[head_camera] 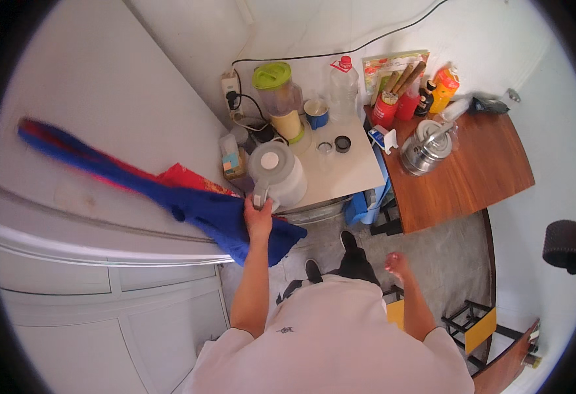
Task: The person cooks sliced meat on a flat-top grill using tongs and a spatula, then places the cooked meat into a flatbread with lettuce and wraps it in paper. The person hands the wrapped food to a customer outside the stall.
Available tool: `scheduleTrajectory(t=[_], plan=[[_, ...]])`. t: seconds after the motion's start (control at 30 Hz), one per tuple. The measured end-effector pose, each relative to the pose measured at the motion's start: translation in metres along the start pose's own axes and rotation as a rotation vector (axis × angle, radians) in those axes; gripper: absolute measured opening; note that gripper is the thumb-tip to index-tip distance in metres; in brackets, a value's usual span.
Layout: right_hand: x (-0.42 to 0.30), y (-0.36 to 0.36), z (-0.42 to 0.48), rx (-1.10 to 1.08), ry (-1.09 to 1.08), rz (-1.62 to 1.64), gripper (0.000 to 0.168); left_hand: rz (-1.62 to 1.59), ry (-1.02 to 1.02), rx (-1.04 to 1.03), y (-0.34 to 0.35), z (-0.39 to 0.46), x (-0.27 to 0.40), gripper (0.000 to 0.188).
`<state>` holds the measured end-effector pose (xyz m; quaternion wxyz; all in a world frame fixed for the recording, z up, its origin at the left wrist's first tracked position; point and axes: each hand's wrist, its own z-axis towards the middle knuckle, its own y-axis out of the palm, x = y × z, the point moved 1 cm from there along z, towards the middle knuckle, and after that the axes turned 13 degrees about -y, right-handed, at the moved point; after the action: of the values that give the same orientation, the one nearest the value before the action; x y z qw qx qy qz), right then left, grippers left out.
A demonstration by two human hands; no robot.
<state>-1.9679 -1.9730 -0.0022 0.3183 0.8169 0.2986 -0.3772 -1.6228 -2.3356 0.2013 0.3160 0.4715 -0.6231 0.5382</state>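
Note:
My left hand [258, 216] grips the handle of a white jug [293, 180] with a grey lid. It stands at the near left corner of a pale-topped side table [349, 175]. A blue cloth [228, 212], possibly an apron, hangs beside my left forearm, with a red cloth [184, 177] behind it. Behind the jug are a blender [280, 101] with a green lid and a blue mug [317, 114]. A black round cap [342, 144] lies to the right. My right hand [397, 266] hangs over the floor, its fingers loosely curled, holding nothing visible.
A wooden table [470, 172] at the right bears a lidded steel pot [418, 155], red containers, bottles and a white-and-blue box [384, 138]. A clear plastic bottle [344, 88] stands by the wall. A black cord runs from a power strip [230, 88]. Stools [480, 330] stand behind right.

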Motion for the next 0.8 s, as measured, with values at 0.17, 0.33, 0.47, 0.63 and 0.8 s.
scheduleTrajectory(t=[0.17, 0.33, 0.47, 0.63, 0.8], plan=[[-0.115, 0.032, 0.072, 0.023, -0.430, -0.801, 0.010, -0.141, -0.093, 0.084, 0.010, -0.003, 0.012, 0.031], [-0.167, 0.018, 0.131, 0.056, -0.687, -1.228, 0.028, -0.133, -0.073, 0.149, 0.006, -0.001, 0.050, 0.028], [-0.195, 0.029, 0.137, 0.002, -0.575, -1.486, 0.053, 0.033, 0.043, 0.164, -0.003, -0.013, 0.113, 0.027], [-0.191, 0.033, 0.140, -0.089, -0.570, -1.581, 0.083, 0.228, 0.031, 0.120, 0.006, -0.026, 0.180, 0.023], [-0.177, 0.023, 0.147, -0.089, -0.577, -1.605, 0.092, 0.417, 0.034, 0.073, 0.020, -0.026, 0.197, 0.026]])
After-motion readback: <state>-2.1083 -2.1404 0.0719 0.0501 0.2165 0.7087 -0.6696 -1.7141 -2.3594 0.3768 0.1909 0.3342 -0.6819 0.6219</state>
